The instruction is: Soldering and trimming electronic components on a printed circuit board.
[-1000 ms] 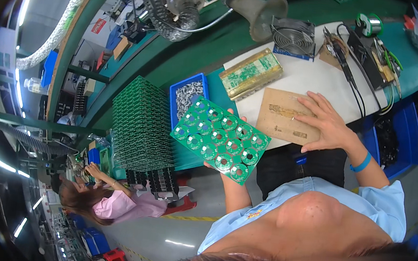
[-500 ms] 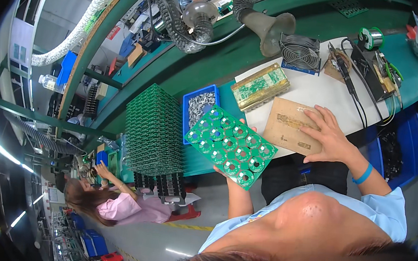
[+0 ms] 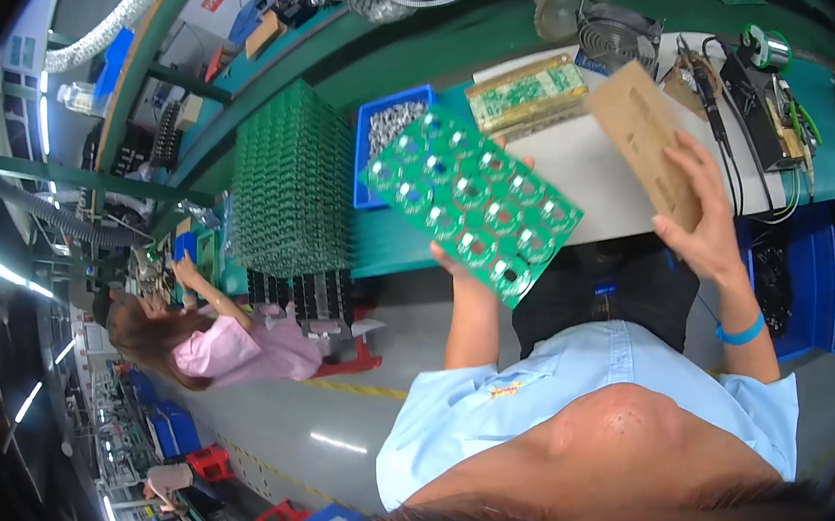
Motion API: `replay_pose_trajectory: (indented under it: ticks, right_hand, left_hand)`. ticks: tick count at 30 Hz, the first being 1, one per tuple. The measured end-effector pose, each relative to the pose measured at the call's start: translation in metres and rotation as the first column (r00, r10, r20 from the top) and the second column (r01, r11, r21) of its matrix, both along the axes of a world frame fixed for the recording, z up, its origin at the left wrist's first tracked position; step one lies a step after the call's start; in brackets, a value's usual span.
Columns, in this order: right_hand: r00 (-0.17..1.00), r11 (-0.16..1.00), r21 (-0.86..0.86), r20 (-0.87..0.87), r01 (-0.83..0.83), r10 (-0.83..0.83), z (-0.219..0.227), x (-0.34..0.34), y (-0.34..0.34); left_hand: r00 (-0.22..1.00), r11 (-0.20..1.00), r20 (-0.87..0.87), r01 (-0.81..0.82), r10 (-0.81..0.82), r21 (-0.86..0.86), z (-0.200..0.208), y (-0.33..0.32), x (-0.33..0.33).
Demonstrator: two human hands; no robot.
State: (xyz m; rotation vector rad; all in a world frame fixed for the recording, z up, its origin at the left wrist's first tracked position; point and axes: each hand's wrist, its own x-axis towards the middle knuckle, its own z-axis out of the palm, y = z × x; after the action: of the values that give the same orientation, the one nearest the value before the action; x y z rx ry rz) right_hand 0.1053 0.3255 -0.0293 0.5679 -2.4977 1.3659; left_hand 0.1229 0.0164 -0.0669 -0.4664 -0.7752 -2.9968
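My left hand [image 3: 453, 264] grips a green circuit board panel [image 3: 471, 203] from beneath, thumb at its near edge and fingertips showing past the far edge. Rows of round sections with small parts cover the panel, which is tilted toward me. In my right hand [image 3: 708, 223] is a flat brown board [image 3: 642, 142] with slots cut in it, held along its right side and tilted up off the white work surface [image 3: 571, 180]. Just beyond the panel, a brass-coloured fixture [image 3: 521, 125] carries another green circuit board [image 3: 532, 93].
A tall stack of green boards [image 3: 294, 183] stands left of a blue bin [image 3: 361, 180] of small metal parts. Farther back are a fan [image 3: 615, 40], a soldering iron [image 3: 706, 87] and a solder spool [image 3: 766, 49]. A person in pink [image 3: 243, 349] works at the left.
My right hand, earlier spread flat on the brown board, now grips it and has raised and tilted it. The panel stays in my left hand. The whole view has shifted.
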Motion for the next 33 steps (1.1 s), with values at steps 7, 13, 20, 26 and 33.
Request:
replay_pose_trajectory:
  ticks: [7,13,20,26,33]
  right_hand:
    - [0.997,0.987,-0.142,0.003,-0.072,0.074,0.032,-0.002,-0.037]
    - [0.978,0.973,-0.099,-0.019,-0.208,0.207,0.035,-0.003,-0.083]
    - [0.958,0.955,-0.108,0.047,-0.277,0.283,0.038,-0.008,-0.108]
    - [0.952,0.952,-0.064,0.060,-0.298,0.302,0.035,-0.007,-0.121]
    - [0.939,0.939,-0.030,0.014,-0.342,0.342,0.034,-0.005,-0.131]
  left_hand:
    - [0.988,0.991,-0.115,0.097,-0.107,-0.089,0.000,0.012,-0.018]
    - [0.988,0.988,-0.018,0.156,-0.156,-0.020,-0.039,-0.001,-0.013]
    - [0.982,0.982,-0.015,0.186,-0.186,0.042,-0.058,0.013,-0.020]
    - [0.989,0.986,-0.015,0.146,-0.145,0.078,-0.046,0.018,-0.016]
    - [0.991,0.987,-0.021,0.134,-0.133,0.092,-0.047,0.018,-0.016]
